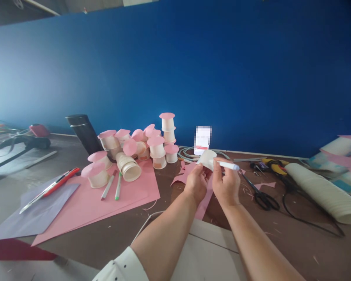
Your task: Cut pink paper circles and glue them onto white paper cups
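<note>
Blue wall (187, 70) along the rear edge of a brown tabletop (123, 224), head view. At centre, the left hand (197, 182) grips a white cup (207, 157); the right hand (226, 186) is closed around a marker (228, 165), one end at the cup. Whether marker and cup touch cannot be told. Bare tabletop shows between the pink sheets (105, 203) and the left forearm (160, 242), and right of the right forearm (256, 238), below the scissors (255, 190). A red knife (51, 188) lies across a greyish sheet (43, 214), near the left edge. Containers: cups with pink discs (156, 147) stand clustered, some stacked; a short nest of cups (128, 168) lies sideways, one inside another; a long nest (324, 193) lies far right. Contents of the black bottle (83, 134) are hidden.
</note>
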`<state>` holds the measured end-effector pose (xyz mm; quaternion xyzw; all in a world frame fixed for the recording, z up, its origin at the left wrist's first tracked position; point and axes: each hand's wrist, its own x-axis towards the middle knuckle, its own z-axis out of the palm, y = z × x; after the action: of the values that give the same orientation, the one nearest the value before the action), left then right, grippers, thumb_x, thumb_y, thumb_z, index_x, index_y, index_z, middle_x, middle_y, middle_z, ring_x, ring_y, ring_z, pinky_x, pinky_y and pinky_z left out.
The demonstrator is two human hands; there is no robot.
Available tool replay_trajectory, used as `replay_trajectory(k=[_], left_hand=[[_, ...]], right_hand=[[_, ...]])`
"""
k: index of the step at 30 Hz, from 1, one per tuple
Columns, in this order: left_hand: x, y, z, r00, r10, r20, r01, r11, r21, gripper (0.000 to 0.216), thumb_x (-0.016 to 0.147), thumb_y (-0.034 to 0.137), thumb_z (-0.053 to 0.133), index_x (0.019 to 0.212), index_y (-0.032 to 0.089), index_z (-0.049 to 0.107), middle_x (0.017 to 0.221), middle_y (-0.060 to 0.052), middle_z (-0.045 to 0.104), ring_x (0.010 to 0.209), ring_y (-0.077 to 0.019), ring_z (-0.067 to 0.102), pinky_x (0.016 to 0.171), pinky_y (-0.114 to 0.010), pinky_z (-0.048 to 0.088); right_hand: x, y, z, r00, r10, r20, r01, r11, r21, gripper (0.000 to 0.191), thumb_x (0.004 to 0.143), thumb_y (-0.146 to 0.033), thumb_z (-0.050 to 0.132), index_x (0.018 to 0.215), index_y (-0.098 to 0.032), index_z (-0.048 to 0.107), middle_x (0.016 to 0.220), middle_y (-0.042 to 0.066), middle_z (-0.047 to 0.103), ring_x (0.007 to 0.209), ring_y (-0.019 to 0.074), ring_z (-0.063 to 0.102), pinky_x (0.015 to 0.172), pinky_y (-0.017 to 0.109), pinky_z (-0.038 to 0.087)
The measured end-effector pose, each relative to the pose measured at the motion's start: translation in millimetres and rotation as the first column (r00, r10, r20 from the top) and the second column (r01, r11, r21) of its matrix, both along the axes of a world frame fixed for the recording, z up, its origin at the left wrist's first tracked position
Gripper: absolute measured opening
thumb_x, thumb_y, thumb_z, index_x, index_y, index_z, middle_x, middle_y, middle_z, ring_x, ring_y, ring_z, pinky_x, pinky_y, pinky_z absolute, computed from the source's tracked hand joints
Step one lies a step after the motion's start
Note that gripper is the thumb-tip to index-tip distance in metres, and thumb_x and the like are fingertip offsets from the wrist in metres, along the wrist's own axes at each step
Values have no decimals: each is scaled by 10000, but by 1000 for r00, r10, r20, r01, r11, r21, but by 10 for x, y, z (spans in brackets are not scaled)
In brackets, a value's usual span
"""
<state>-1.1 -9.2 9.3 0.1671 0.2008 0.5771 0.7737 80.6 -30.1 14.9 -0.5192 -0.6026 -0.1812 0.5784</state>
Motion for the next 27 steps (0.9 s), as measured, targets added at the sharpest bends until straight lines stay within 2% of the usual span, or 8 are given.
replay_trajectory(k=[5, 12, 18, 27], left_hand=[[10, 5, -21, 1000, 6, -14, -6, 1000, 30, 289, 869, 261, 544, 1093, 135, 674, 1156, -123, 701, 1185, -242, 600, 1102, -384, 381], [19, -2, -4, 1000, 5, -24, -4, 1000, 30, 264, 893, 242, 501, 1059, 128, 674, 1178, -129, 689, 1187, -228, 599, 1088, -349, 388], [17, 2, -2, 1000, 22, -20, -21, 999, 34, 248, 868, 239, 534, 1046, 139, 673, 1125, -119, 707, 1194, -234, 597, 1111, -372, 372], [15, 0, 7, 1000, 14, -18, -13, 1000, 20, 261, 908, 227, 481, 1062, 122, 664, 1179, -127, 686, 1163, -221, 610, 1085, -344, 388]], right_hand=[[-14, -28, 21, 998, -22, -59, 21, 1000, -14, 265, 977, -349, 459, 976, -169, 654, 945, 133, 726, 909, 251, 676, 812, 386, 513], [-11, 5, -23, 999, -46, 23, 46, 999, -7, 251, 973, -346, 467, 931, -167, 638, 915, 133, 721, 855, 249, 670, 790, 378, 490], [-8, -1, -23, 999, -36, 26, 36, 999, -26, 251, 976, -356, 464, 940, -177, 637, 925, 120, 720, 873, 238, 665, 796, 360, 477], [-12, -14, 1, 998, -53, 28, 54, 998, -15, 255, 968, -353, 481, 906, -168, 645, 890, 120, 728, 828, 238, 672, 782, 352, 480]])
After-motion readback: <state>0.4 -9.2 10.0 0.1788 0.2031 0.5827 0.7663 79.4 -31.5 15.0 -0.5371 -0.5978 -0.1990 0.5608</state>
